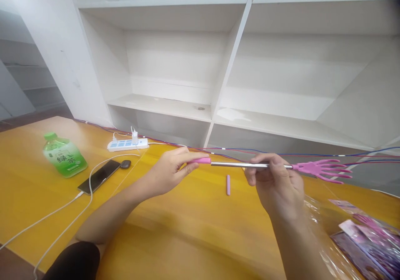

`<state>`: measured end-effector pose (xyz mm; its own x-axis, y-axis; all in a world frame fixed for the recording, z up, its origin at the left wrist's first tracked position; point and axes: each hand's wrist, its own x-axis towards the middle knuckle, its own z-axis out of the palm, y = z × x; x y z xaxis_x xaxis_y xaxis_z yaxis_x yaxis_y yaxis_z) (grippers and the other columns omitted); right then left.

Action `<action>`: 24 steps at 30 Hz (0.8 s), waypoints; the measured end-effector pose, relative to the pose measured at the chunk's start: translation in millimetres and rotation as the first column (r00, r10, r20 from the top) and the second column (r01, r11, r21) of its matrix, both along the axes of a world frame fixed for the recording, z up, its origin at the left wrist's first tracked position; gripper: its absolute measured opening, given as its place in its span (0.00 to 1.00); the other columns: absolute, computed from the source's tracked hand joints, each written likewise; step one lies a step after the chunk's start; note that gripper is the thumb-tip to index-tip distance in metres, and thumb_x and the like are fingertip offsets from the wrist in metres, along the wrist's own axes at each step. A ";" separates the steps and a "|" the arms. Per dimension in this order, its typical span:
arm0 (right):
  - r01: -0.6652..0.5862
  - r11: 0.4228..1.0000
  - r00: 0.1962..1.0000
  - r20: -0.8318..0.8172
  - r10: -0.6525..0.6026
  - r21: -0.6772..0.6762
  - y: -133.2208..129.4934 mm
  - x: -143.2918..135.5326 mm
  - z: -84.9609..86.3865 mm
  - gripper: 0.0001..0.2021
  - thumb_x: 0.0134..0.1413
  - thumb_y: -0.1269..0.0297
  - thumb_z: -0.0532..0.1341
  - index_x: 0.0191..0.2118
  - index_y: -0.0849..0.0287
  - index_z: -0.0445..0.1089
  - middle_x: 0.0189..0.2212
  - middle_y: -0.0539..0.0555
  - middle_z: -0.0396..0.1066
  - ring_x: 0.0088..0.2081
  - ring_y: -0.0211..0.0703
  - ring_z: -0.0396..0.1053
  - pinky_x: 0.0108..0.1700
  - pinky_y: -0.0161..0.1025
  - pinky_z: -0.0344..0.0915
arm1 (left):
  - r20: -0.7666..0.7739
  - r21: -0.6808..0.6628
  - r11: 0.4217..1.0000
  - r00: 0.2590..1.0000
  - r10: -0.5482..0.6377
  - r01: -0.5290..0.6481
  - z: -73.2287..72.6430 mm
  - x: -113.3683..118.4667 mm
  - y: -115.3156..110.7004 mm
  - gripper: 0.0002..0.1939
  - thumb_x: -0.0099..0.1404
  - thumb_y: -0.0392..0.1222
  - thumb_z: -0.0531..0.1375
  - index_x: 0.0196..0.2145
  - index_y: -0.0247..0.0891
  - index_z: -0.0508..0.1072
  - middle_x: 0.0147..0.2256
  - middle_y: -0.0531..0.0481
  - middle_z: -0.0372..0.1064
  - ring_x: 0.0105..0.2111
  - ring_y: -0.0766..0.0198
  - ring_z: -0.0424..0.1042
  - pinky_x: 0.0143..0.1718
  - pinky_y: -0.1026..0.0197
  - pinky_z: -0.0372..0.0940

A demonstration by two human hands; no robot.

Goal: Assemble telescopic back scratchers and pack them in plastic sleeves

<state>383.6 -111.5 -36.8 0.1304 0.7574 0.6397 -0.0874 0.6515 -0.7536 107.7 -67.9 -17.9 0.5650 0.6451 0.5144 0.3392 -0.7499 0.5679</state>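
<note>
Between thumb and fingers, my left hand [175, 169] pinches a pink grip [203, 160], its free end close to the bare tip of a silver metal rod [231, 164]. My right hand [278, 180] is closed round the rod near its other end. A pink hand-shaped scratcher head [318, 168] with spread prongs is fixed there and points right. Below the rod, a loose purple-pink tube [228, 185] lies on the wooden table [187, 238].
A green bottle [65, 155], a phone [100, 176], a dark oval object [125, 164] and white cables are on the left. Behind them sits a power strip [128, 144]. Clear plastic packages [359, 238] lie at right. White shelves [175, 63] stand behind the table.
</note>
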 end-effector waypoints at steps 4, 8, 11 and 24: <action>0.007 1.000 1.000 -0.004 -0.008 -0.024 1.2 -1.5 -2.9 0.18 0.70 0.49 0.62 0.39 0.60 0.77 0.22 0.52 0.67 0.22 0.37 0.64 0.25 0.33 0.62 | -0.018 -0.002 1.000 1.000 -0.003 0.003 0.2 -1.7 -1.8 0.18 0.79 0.51 0.53 0.59 0.54 0.78 0.36 0.51 0.66 0.35 0.65 0.70 0.37 0.65 0.66; 0.018 1.000 1.000 -0.001 -0.018 -0.017 0.1 0.2 -4.0 0.17 0.70 0.49 0.62 0.39 0.59 0.77 0.23 0.52 0.68 0.22 0.37 0.64 0.25 0.33 0.63 | -0.046 0.004 1.000 0.999 -0.010 0.011 2.0 -2.8 -4.1 0.19 0.80 0.50 0.52 0.60 0.53 0.77 0.36 0.51 0.65 0.35 0.65 0.70 0.35 0.65 0.66; 0.014 1.000 1.000 0.009 -0.014 -0.018 -0.5 -0.4 -3.7 0.17 0.70 0.49 0.62 0.39 0.60 0.77 0.23 0.52 0.68 0.22 0.38 0.65 0.25 0.33 0.62 | -0.053 0.012 1.000 0.999 -0.004 0.005 2.8 -2.5 -5.4 0.19 0.80 0.49 0.52 0.61 0.53 0.76 0.36 0.51 0.66 0.35 0.66 0.71 0.35 0.66 0.66; -0.036 0.999 0.999 0.028 0.035 0.040 -3.6 -5.3 -1.9 0.14 0.72 0.54 0.62 0.41 0.58 0.79 0.27 0.53 0.71 0.22 0.37 0.67 0.25 0.34 0.64 | 0.039 0.153 0.988 0.999 0.014 -0.020 -2.1 -0.6 -7.0 0.18 0.80 0.43 0.54 0.60 0.52 0.76 0.36 0.52 0.67 0.31 0.69 0.68 0.33 0.67 0.65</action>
<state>378.3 -115.1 -38.7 0.0860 0.7346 0.6730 -0.0904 0.6785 -0.7290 107.2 -74.9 -20.1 0.5329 0.5664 0.6287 0.3330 -0.8234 0.4595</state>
